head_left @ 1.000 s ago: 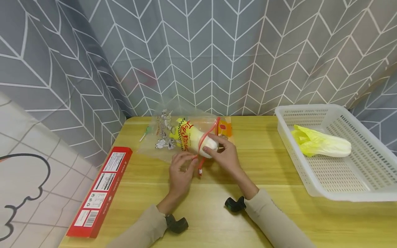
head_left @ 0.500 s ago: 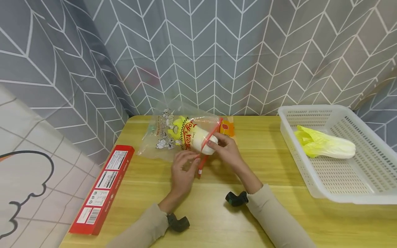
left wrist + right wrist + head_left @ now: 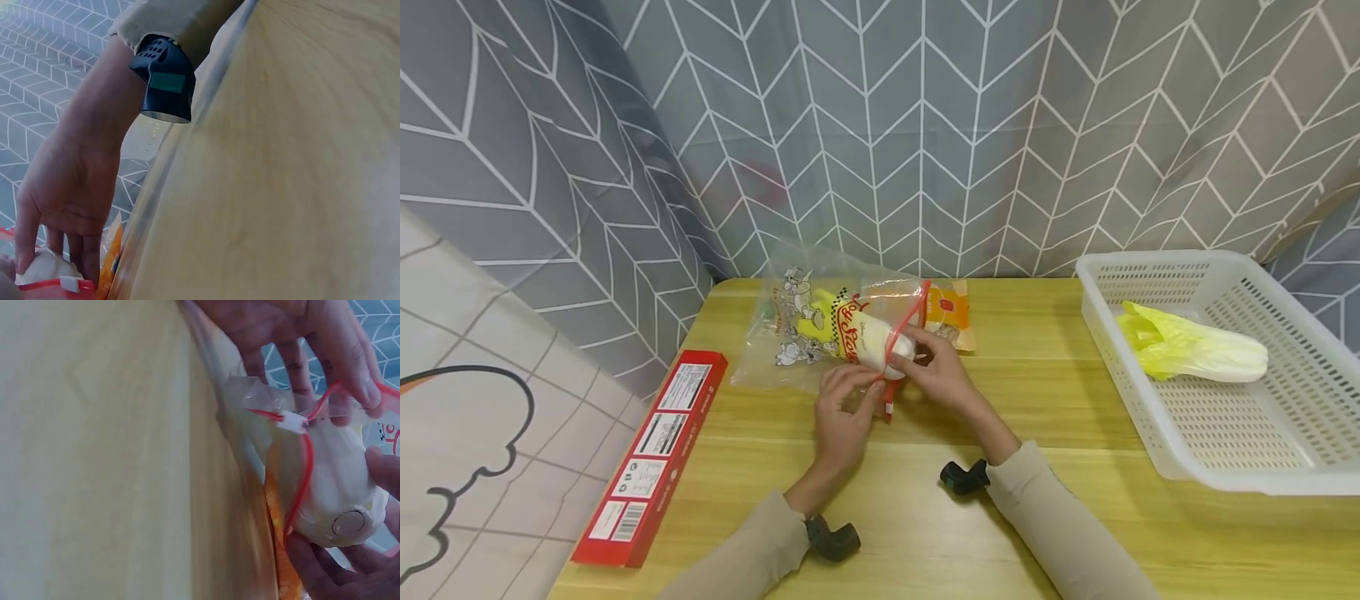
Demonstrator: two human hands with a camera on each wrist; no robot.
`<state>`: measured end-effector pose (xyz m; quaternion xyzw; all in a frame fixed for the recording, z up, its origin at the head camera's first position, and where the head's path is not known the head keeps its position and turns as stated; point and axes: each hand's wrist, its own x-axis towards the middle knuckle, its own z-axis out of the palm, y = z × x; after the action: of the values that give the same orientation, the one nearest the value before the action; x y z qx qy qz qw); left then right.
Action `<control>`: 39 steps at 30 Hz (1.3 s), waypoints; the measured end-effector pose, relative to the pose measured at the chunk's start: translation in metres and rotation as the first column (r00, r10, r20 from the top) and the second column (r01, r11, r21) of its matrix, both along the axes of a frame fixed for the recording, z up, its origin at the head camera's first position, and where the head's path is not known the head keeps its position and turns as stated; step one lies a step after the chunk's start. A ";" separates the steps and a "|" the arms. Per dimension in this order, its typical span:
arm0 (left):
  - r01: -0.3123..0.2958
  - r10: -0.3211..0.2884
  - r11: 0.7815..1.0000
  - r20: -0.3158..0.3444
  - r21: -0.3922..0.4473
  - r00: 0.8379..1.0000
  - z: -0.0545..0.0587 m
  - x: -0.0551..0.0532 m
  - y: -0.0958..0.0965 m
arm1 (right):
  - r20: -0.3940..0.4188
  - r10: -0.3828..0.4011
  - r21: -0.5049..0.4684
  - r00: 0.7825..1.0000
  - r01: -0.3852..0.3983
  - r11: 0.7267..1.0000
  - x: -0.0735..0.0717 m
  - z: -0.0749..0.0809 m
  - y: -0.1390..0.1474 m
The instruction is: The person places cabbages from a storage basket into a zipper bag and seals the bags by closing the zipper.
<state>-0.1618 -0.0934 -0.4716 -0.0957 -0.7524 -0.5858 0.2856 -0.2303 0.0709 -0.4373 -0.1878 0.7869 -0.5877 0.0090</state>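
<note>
Item: one Chinese cabbage (image 3: 340, 481), pale stem, yellow-green leaf; lodged within the clear printed zip bag (image 3: 805, 283), leaf end deep in the bag, stem end at its mouth. My left hand (image 3: 841, 417): at the bag's mouth, on the side nearest me, fingers pinching the red zip strip (image 3: 307, 465). My right hand (image 3: 947, 375): at the bag's mouth, right side, fingers curled about the stem end, thumb bearing on its near face. Handling, in my judgement: light to middling weight, most of it in the white stem; stem stiff and smooth, liable to slip if damp; leaf soft, easily bruised or torn. Best hold: thumb and fingers across the blunt stem end, leaves left alone. Bag: thin, limp, likely to bunch; best held by the strip, clear of the white slider (image 3: 291, 422), which hangs at the mouth. Also present: orange packet (image 3: 947, 308), just to the right of the bag, partly behind its mouth; long red box (image 3: 651, 462), left of the bag and nearer me; white basket (image 3: 1135, 400), well to the right of the bag, containing a second cabbage (image 3: 1206, 350). All on the wood-grained desk (image 3: 1045, 400).
</note>
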 end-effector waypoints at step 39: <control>-0.054 0.049 0.998 -0.187 -0.020 0.981 0.003 0.004 -0.001 | -0.309 0.006 0.155 0.951 0.044 0.987 0.015 0.001 -0.015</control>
<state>-0.1579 -0.0939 -0.4685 -0.1342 -0.7317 -0.5574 0.3686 -0.2152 0.0557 -0.4364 -0.2684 0.8251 -0.4860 -0.1047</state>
